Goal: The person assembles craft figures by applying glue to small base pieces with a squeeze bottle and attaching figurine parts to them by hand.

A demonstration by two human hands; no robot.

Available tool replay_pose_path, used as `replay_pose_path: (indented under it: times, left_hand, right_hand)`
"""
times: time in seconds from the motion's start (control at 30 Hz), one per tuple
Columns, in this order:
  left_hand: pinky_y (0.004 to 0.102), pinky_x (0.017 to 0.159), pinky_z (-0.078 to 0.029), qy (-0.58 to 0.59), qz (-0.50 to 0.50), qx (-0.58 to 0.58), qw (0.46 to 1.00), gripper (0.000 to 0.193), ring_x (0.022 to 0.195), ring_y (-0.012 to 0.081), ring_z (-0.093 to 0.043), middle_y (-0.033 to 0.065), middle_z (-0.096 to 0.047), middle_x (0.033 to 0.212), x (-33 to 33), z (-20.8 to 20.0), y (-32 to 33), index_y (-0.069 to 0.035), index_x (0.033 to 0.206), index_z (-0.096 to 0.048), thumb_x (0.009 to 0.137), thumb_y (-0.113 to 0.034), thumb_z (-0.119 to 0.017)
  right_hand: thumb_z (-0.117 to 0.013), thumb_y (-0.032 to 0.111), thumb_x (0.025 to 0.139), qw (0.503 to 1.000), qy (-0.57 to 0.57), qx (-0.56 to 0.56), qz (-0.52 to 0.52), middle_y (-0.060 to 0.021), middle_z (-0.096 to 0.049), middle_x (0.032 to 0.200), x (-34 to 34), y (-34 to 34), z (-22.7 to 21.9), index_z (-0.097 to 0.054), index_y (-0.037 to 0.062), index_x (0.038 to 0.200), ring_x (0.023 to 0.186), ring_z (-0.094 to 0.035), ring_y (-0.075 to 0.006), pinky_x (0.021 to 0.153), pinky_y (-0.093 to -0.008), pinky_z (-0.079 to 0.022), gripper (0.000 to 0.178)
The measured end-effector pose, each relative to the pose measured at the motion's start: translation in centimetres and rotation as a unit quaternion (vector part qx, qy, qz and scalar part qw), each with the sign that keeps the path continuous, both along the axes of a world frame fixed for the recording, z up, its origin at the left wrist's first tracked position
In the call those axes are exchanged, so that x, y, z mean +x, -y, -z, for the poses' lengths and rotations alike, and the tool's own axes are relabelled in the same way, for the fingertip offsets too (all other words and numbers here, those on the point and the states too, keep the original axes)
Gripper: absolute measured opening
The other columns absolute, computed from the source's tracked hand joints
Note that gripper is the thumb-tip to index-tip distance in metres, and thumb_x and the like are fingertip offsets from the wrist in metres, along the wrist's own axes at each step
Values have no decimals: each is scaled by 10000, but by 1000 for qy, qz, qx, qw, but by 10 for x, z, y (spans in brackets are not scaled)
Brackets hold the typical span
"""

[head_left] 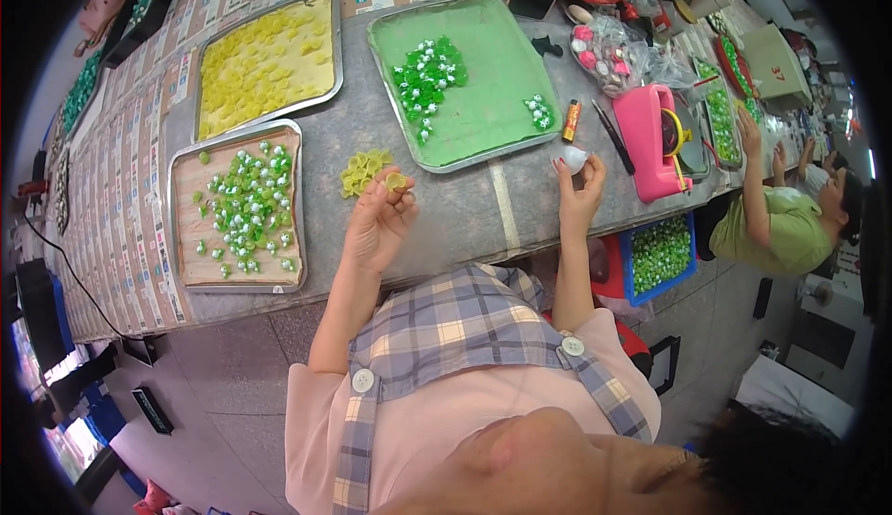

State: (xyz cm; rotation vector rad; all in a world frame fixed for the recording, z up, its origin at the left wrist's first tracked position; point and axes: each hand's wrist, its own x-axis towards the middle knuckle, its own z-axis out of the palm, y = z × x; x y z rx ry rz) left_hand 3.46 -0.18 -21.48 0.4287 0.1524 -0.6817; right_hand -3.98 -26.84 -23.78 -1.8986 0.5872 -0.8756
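Cup, yellow [396,182], pinched in your left hand [374,227]; white rounded piece [574,159] gripped in your right hand [581,199]. Yellow pile [362,173] sits toward the surface's [455,208] near edge, presumably for short reach.

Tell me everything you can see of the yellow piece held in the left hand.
The yellow piece is small and hollow, like a shallow cup, and looks like thin plastic. The left hand pinches it at the fingertips, its hollow side seeming to face the camera. It is at the near side of the table, just right of a loose yellow pile. Finer detail is too small to tell.
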Motion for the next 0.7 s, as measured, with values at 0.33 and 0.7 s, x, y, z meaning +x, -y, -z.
replay_pose_path:
  times: [0.33,0.7]
  left_hand:
    - [273,705,-467,-1,-3,4,1000,288,763,130,-544,91,-563,925,-1,0,-1,-63,1063,-457,806,-178,-519]
    - [261,711,-449,-4,-32,16,999,288,767,121,-532,81,-556,922,-2,-2,-13,-63,1062,-460,806,-181,-519]
  right_hand:
    - [-590,50,676,942,-45,-230,-238,-70,-572,795,58,-63,-46,-590,38,824,766,-521,-232,644,-305,-414,148]
    - [-590,70,666,906,-85,-289,-299,-63,-525,705,108,-96,-6,-603,57,828,717,-496,-228,637,-315,-418,164]
